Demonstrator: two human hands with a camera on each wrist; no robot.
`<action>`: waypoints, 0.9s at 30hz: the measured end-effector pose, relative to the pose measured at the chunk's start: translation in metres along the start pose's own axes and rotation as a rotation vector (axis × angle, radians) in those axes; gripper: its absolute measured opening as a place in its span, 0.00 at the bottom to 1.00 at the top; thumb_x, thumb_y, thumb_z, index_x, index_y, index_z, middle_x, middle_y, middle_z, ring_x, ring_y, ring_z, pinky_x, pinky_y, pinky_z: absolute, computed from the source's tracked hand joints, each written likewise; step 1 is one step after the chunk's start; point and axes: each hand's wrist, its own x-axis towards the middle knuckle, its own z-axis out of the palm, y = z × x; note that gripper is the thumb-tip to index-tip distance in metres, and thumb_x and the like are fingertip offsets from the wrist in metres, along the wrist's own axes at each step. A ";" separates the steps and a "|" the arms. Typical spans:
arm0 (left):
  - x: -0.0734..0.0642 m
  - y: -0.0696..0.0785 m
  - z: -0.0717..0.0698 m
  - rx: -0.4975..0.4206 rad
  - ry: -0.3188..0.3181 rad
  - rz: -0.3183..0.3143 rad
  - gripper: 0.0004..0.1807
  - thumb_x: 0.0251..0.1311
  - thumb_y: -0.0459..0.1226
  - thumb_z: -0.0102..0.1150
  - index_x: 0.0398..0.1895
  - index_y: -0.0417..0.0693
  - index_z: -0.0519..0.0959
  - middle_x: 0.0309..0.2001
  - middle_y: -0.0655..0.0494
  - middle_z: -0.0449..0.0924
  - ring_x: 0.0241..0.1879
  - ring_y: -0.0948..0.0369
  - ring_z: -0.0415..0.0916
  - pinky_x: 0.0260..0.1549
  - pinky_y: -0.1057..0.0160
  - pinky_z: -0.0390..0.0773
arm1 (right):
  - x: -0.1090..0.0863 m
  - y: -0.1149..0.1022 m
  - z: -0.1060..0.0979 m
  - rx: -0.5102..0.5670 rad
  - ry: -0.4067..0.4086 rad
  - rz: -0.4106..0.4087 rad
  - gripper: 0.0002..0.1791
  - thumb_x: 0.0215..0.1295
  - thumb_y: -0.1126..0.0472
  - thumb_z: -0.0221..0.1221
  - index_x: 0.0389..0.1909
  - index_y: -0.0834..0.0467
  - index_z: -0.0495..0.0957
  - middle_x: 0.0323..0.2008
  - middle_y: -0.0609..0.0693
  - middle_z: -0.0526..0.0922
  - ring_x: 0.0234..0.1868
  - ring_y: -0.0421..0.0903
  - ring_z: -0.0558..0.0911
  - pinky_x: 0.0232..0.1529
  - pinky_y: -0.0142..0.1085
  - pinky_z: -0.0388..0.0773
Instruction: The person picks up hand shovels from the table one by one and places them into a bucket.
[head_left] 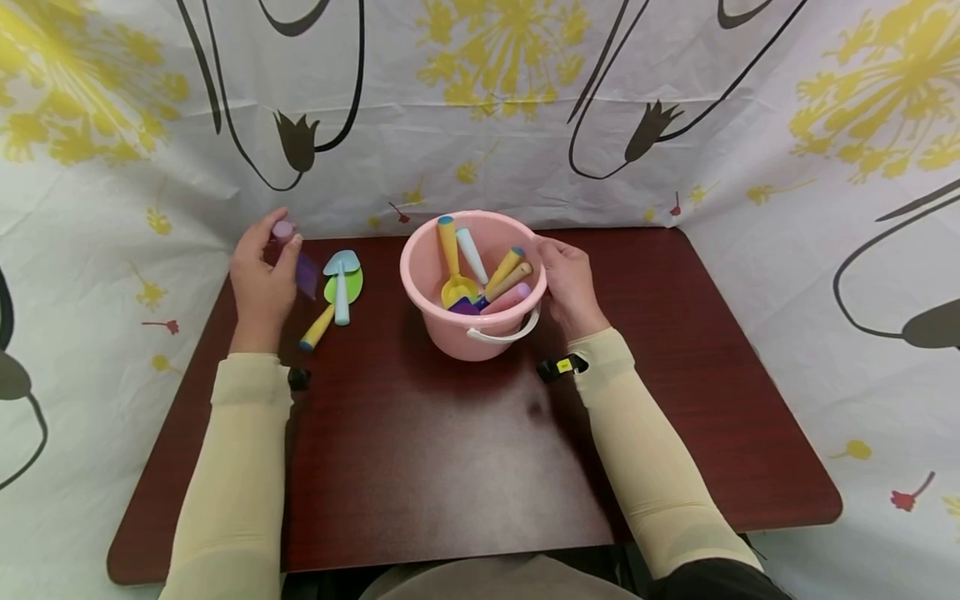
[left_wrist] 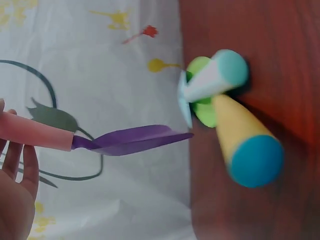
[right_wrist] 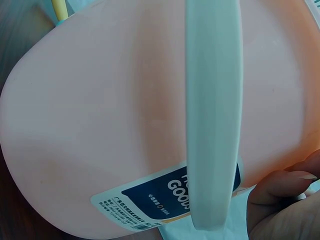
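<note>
My left hand (head_left: 258, 287) pinches the pink handle of a toy shovel (left_wrist: 120, 140) with a purple blade, at the table's far left. In the left wrist view the blade points toward two toys on the table: a light-blue toy shovel (head_left: 342, 287) lying across a green toy shovel with a yellow handle (head_left: 318, 327). My right hand (head_left: 572, 287) grips the rim of a pink bucket (head_left: 457, 333) on its right side. Inside the bucket are several toy tools, among them a yellow scoop (head_left: 453, 267); their lower parts are partly hidden.
The dark red-brown table (head_left: 420, 467) runs up to a white patterned cloth (head_left: 480, 158) at the back and sides. A white bucket handle (head_left: 504, 335) hangs down the bucket's near side. A printed label (right_wrist: 160, 200) shows on the bucket in the right wrist view.
</note>
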 end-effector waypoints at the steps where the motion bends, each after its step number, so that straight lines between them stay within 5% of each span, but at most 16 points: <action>1: 0.001 0.007 -0.001 -0.012 0.013 -0.005 0.21 0.77 0.33 0.66 0.70 0.48 0.85 0.58 0.46 0.88 0.56 0.61 0.81 0.58 0.72 0.76 | 0.000 0.000 0.000 0.001 0.000 -0.001 0.21 0.79 0.60 0.61 0.65 0.66 0.86 0.56 0.63 0.88 0.42 0.44 0.90 0.36 0.33 0.89; 5: 0.003 0.039 -0.007 -0.066 0.057 -0.001 0.20 0.77 0.29 0.65 0.68 0.42 0.85 0.56 0.41 0.88 0.46 0.68 0.79 0.51 0.74 0.78 | 0.001 0.001 0.000 0.004 0.002 -0.006 0.20 0.78 0.59 0.62 0.63 0.66 0.87 0.57 0.63 0.88 0.44 0.45 0.90 0.39 0.34 0.90; 10: 0.004 0.075 -0.016 -0.128 0.091 -0.001 0.18 0.74 0.30 0.67 0.65 0.42 0.87 0.53 0.41 0.89 0.46 0.69 0.80 0.49 0.73 0.79 | 0.001 0.001 0.000 -0.011 0.002 0.002 0.20 0.79 0.58 0.61 0.63 0.65 0.87 0.59 0.63 0.87 0.46 0.46 0.90 0.41 0.34 0.90; 19: 0.013 0.105 -0.019 -0.270 0.168 0.049 0.16 0.72 0.33 0.70 0.60 0.46 0.89 0.47 0.49 0.92 0.48 0.62 0.84 0.43 0.70 0.81 | 0.001 0.000 0.000 -0.014 -0.004 0.015 0.22 0.79 0.58 0.61 0.67 0.65 0.85 0.61 0.65 0.86 0.47 0.47 0.91 0.40 0.34 0.90; 27: 0.022 0.113 -0.017 -0.339 0.257 0.041 0.15 0.69 0.37 0.73 0.57 0.48 0.91 0.44 0.53 0.91 0.47 0.56 0.86 0.35 0.69 0.80 | 0.001 0.001 0.000 -0.018 0.001 0.012 0.22 0.79 0.59 0.60 0.67 0.65 0.85 0.61 0.66 0.86 0.46 0.46 0.91 0.40 0.34 0.90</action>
